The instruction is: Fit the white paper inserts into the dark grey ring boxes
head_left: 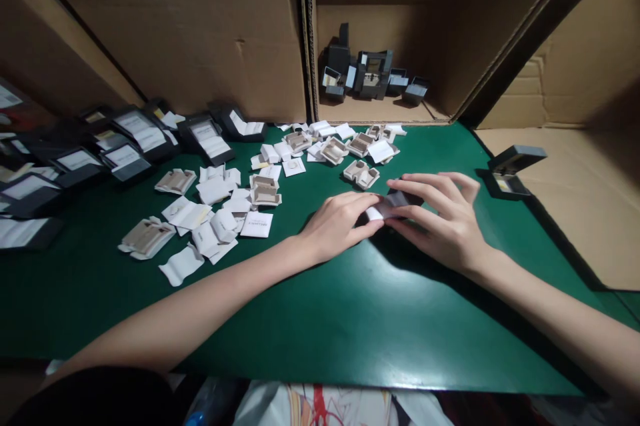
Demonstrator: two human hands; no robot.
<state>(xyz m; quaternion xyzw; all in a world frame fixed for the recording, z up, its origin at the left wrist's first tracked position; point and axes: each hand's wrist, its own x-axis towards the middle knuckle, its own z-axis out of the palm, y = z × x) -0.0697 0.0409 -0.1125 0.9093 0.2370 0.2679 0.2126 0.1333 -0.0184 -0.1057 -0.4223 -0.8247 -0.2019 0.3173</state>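
Note:
Over the green table, my right hand (445, 219) is wrapped round a small dark box (411, 197), its fingers bent over the sides and partly hiding it. A white folded card insert (374, 213) shows at the box's left end. My left hand (345, 219) pinches this insert between thumb and fingers. Whether the insert sits partly inside the box is hidden by the fingers. Left of my left hand lies a white printed card (257, 225), among loose white inserts (214, 189). An insert with a grey-brown inside (361, 174) rests just beyond my hands.
Dark open boxes with white inserts (205, 138) crowd the left side. Several small dark boxes (373, 76) stand inside a cardboard carton (380, 19) at the back. One opened dark box (509, 183) is on the right, beside a cardboard flap (570, 193).

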